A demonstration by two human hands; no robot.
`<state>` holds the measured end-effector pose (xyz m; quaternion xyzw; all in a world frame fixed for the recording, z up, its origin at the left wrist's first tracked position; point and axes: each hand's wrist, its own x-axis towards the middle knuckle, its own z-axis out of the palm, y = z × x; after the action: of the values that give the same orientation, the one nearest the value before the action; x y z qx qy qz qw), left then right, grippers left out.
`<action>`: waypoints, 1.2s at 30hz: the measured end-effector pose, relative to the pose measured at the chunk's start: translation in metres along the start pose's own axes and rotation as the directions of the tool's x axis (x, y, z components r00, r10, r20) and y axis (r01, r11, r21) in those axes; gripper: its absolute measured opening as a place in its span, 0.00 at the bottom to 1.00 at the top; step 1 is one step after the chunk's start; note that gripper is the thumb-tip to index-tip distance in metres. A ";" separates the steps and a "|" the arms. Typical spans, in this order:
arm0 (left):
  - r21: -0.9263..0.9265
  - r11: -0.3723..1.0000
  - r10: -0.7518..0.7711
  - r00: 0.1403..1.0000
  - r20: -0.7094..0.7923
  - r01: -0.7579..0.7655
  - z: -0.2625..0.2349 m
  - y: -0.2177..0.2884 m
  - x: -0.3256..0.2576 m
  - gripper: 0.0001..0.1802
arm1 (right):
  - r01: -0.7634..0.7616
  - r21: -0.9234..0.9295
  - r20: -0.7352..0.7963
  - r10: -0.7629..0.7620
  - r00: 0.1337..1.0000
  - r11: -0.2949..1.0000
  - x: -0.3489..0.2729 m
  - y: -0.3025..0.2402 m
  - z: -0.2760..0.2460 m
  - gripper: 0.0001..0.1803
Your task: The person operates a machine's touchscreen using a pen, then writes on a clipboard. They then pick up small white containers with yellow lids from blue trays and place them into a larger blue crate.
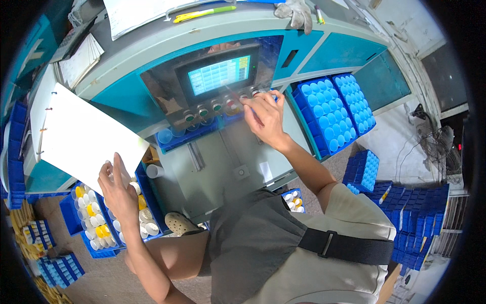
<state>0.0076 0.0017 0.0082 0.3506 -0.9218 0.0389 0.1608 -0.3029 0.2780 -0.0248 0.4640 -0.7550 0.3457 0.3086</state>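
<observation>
My right hand (266, 117) is at the button row under a lit touch screen (221, 75) on the machine's control panel. Its fingers are bent and spread; a faint blurred streak runs from them toward the screen's lower edge, and I cannot make out what it is. Green buttons (203, 111) show to its left, and it partly covers those on the right. My left hand (120, 195) lies at the lower right edge of a ring-bound white page (86, 134). Its index finger is stretched over the paper, the other fingers are loosely bent, and the thumb is hidden.
Blue crates of light-blue cups (325, 112) stand right of the machine. Below my left hand are blue crates with white and yellow cups (94, 218). A lone white cup (155, 171) sits nearby. Gloves (295, 14) and a yellow-green pen (205, 14) lie on the machine top. Blue crates (412, 218) are stacked at right.
</observation>
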 end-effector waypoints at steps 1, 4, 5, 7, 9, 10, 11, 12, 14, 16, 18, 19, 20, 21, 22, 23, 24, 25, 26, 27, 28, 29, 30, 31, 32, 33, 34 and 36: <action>0.000 1.000 -0.002 1.000 0.002 0.002 0.000 0.000 0.000 0.52 | 0.010 0.014 -0.011 -0.010 1.000 1.000 0.001 0.000 0.001 0.11; 0.010 1.000 -0.004 1.000 0.011 0.004 0.000 0.000 0.002 0.52 | 0.053 0.045 -0.026 -0.052 0.998 0.998 0.007 -0.004 0.006 0.10; 0.012 1.000 -0.018 1.000 0.022 0.018 0.000 0.001 0.002 0.52 | 0.063 0.052 -0.012 -0.063 0.998 0.997 0.009 -0.005 0.007 0.09; 0.015 1.000 -0.001 1.000 0.003 0.001 0.000 0.000 0.002 0.53 | 0.080 0.060 -0.032 -0.078 0.996 0.995 0.012 -0.008 0.009 0.09; 0.016 1.000 0.004 1.000 -0.006 -0.004 0.000 -0.001 0.001 0.53 | 0.078 0.065 -0.041 -0.076 0.996 0.995 0.012 -0.009 0.009 0.10; 0.016 1.000 0.008 1.000 -0.007 -0.008 -0.001 -0.002 0.001 0.52 | 0.070 0.065 -0.044 -0.067 0.997 0.995 0.011 -0.009 0.009 0.11; 0.014 1.000 0.012 1.000 -0.005 -0.012 0.000 -0.003 0.000 0.52 | 0.079 0.074 -0.071 -0.074 0.995 0.994 0.009 -0.008 0.007 0.12; 0.009 1.000 0.010 1.000 -0.003 -0.010 0.000 -0.003 0.000 0.52 | 0.059 0.021 -0.040 -0.058 0.998 0.998 0.008 -0.007 0.005 0.11; -0.001 1.000 0.000 1.000 0.005 0.000 0.001 -0.004 -0.001 0.51 | 0.053 -0.066 -0.033 -0.056 0.998 0.996 0.006 -0.004 0.002 0.09; 0.007 1.000 -0.009 1.000 0.007 0.009 0.001 -0.003 -0.001 0.52 | 0.039 -0.054 -0.027 -0.041 0.999 0.998 0.006 -0.003 0.000 0.09; 0.011 1.000 -0.017 1.000 0.009 0.017 0.001 -0.001 0.000 0.52 | 0.047 -0.034 -0.031 -0.049 0.998 0.998 0.008 -0.004 0.001 0.09; 0.012 1.000 -0.015 1.000 0.011 0.015 0.000 -0.001 0.000 0.52 | 0.060 -0.009 -0.030 -0.060 0.998 0.998 0.009 -0.005 0.002 0.09; 0.013 1.000 -0.012 1.000 0.011 0.012 -0.001 0.000 0.001 0.52 | 0.073 0.014 -0.031 -0.072 0.997 0.997 0.011 -0.006 0.004 0.09; 0.003 1.000 -0.012 1.000 0.010 0.012 -0.001 0.001 0.002 0.52 | 0.084 0.042 -0.033 -0.083 0.996 0.996 0.013 -0.008 0.006 0.09; -0.008 1.000 -0.012 1.000 0.010 0.012 -0.002 0.002 0.002 0.52 | 0.080 0.035 -0.030 -0.079 0.996 0.996 0.014 -0.009 0.007 0.09; -0.022 1.000 -0.021 1.000 0.020 0.022 -0.002 0.002 0.002 0.53 | 0.076 0.034 -0.026 -0.075 0.997 0.997 0.015 -0.010 0.008 0.09; -0.009 1.000 -0.008 1.000 0.009 0.008 -0.003 0.002 0.002 0.52 | 0.060 0.030 0.002 -0.060 0.998 0.998 0.016 -0.011 0.008 0.09; 0.000 1.000 -0.003 1.000 0.006 0.003 -0.003 0.002 0.002 0.52 | 0.064 0.036 -0.032 -0.063 0.997 0.997 0.016 -0.011 0.008 0.09; 0.005 1.000 -0.013 1.000 0.017 0.013 -0.003 0.001 0.001 0.52 | 0.058 0.041 -0.041 -0.056 0.998 0.998 0.016 -0.010 0.006 0.09; 0.015 1.000 0.003 1.000 0.002 -0.003 -0.003 0.001 0.001 0.52 | 0.051 0.045 -0.048 -0.049 0.998 0.998 0.016 -0.009 0.003 0.09; 0.020 1.000 0.006 1.000 0.002 -0.006 -0.002 0.000 0.001 0.52 | 0.048 0.026 -0.062 -0.046 0.997 0.999 0.016 -0.007 0.001 0.09; 0.025 1.000 0.010 1.000 0.002 -0.010 -0.002 0.000 0.000 0.52 | 0.044 0.006 -0.075 -0.043 0.996 0.999 0.017 -0.005 -0.001 0.09; 0.019 1.000 0.004 1.000 0.004 -0.004 -0.002 0.000 0.000 0.52 | 0.038 -0.014 -0.088 -0.039 0.995 0.999 0.018 -0.003 -0.003 0.09; 0.014 1.000 0.000 1.000 0.006 0.000 -0.001 0.000 0.000 0.52 | 0.030 -0.002 -0.103 -0.030 0.994 1.000 0.020 -0.001 -0.005 0.10; 0.009 1.000 -0.004 1.000 0.008 0.004 -0.001 0.000 0.000 0.52 | 0.029 -0.011 -0.107 -0.030 0.994 1.000 0.022 0.001 -0.006 0.10; 0.007 1.000 -0.004 1.000 0.009 0.004 -0.001 0.000 0.000 0.52 | 0.028 -0.020 -0.112 -0.030 0.993 0.999 0.024 0.002 -0.006 0.10; 0.005 1.000 -0.004 1.000 0.010 0.004 -0.001 0.000 0.000 0.52 | 0.010 -0.032 -0.097 -0.013 0.995 0.999 0.026 0.003 -0.006 0.10; 0.004 1.000 0.000 1.000 0.004 0.000 -0.002 0.001 0.001 0.52 | 0.021 -0.038 -0.114 -0.025 0.993 0.999 0.028 0.003 -0.007 0.10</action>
<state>0.0070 0.0018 0.0100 0.3511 -0.9220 0.0402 0.1583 -0.3150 0.2704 0.0009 0.4463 -0.7368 0.3543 0.3639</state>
